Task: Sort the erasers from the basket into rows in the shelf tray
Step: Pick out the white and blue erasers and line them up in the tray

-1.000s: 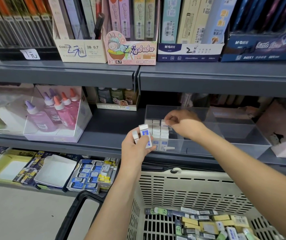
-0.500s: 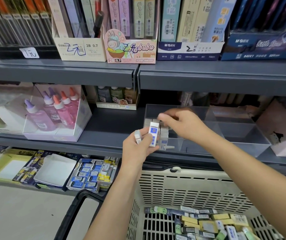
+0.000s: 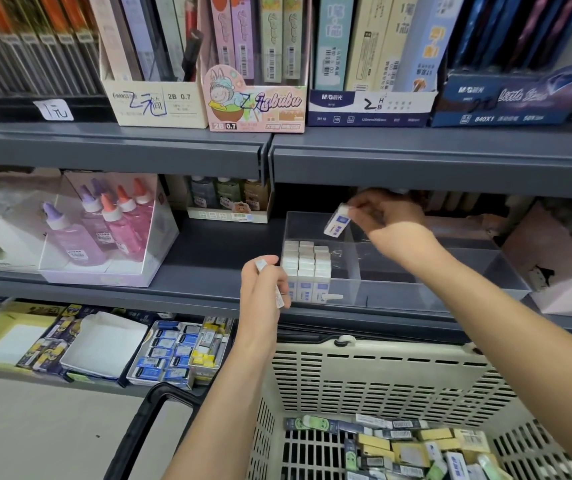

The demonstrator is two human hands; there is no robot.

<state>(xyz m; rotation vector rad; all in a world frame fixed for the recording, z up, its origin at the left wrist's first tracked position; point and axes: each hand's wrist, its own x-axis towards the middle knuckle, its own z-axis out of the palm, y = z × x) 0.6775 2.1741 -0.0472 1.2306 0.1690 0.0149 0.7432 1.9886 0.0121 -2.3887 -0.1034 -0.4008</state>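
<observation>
The right hand [image 3: 386, 220] is raised over the far side of the clear shelf tray [image 3: 433, 299], at about 1 o'clock in the view. Its fingers [image 3: 359, 206] pinch the top end of a blue-and-white eraser [image 3: 338, 221], which hangs tilted, clear of everything below it.

Directly toward 6 o'clock from that eraser, a block of erasers [image 3: 307, 268] stands upright in the tray's 9 o'clock compartment. They are packed 3 across in tidy rows, white tops up and blue labels showing through the front wall. A lone eraser [image 3: 331, 297] lies flat just at the block's 4 o'clock corner.

The left hand [image 3: 265, 289] is just off the tray's 9 o'clock end, in front of the grey shelf [image 3: 215, 258]. Its fingers [image 3: 279, 271] are curled around white held erasers [image 3: 262, 263]; how many cannot be told.

At 6 o'clock, the beige basket [image 3: 381, 368] sits below the shelf edge. A heap of loose erasers [image 3: 416, 448] in yellow, green, white and dark sleeves covers its floor.

A display box of glue bottles [image 3: 104, 226] stands on the same shelf at 9 o'clock, well apart from the tray.
</observation>
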